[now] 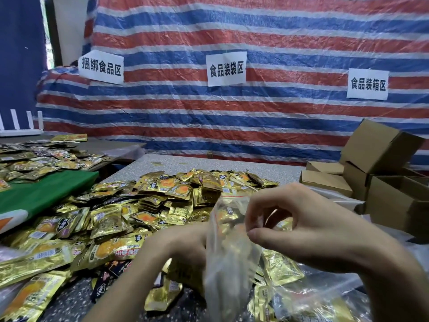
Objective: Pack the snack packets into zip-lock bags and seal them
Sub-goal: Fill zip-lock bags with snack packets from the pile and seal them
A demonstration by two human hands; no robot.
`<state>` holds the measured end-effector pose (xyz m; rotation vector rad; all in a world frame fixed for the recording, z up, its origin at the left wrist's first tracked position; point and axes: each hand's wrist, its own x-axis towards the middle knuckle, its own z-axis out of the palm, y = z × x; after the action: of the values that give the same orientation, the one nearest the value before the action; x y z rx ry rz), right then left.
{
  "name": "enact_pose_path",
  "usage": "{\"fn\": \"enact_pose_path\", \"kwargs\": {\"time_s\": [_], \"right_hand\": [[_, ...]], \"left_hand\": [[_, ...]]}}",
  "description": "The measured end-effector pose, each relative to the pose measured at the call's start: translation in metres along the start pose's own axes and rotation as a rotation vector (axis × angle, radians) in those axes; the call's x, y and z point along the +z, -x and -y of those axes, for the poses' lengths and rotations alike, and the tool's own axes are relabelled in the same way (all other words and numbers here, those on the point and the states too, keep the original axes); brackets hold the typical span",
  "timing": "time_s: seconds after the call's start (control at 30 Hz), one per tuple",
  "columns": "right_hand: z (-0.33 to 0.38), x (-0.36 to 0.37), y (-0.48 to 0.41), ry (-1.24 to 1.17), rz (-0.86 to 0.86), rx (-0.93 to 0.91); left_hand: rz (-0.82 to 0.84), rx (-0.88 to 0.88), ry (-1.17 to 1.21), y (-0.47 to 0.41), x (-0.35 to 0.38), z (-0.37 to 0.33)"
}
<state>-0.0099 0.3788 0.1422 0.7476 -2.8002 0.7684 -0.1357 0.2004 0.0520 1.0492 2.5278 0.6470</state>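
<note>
Bright, even light with soft shadows. Glare glints off the gold packets [162, 201]. The near zip-lock bag [229, 247] is motion-blurred; wide-angle distortion bends the edges.

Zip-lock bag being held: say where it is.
Head view, low centre: the zip-lock bag is held between the left hand and right hand, in front of the pile of snack packets.

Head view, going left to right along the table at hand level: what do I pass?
Green cloth → left hand → zip-lock bag, held by both hands → right hand → cardboard boxes. The snack packet pile spreads behind most of these, so it is left unordered.
</note>
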Motion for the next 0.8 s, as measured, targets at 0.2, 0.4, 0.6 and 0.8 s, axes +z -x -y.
{"fn": "enact_pose_path", "kwargs": {"time_s": [0.2, 0.4, 0.6, 0.8], "right_hand": [[0.002, -0.003, 0.002, -0.001, -0.046, -0.023], [0.000, 0.000, 0.000, 0.051, -0.052, 0.015], [0.005, 0.003, -0.001, 0.020, -0.053, -0.066], [0.005, 0.005, 0.000, 0.005, -0.182, -0.163]], "left_hand": [[-0.422, -0.112, 0.265, 0.035, -0.043, 0.019], [-0.917, 0.111, 0.808, 0.081, -0.070, -0.007], [-0.975, 0.293, 0.941, 0.102, -0.062, -0.052], [-0.987, 0.133, 0.644, 0.087, -0.037, -0.072]]}}
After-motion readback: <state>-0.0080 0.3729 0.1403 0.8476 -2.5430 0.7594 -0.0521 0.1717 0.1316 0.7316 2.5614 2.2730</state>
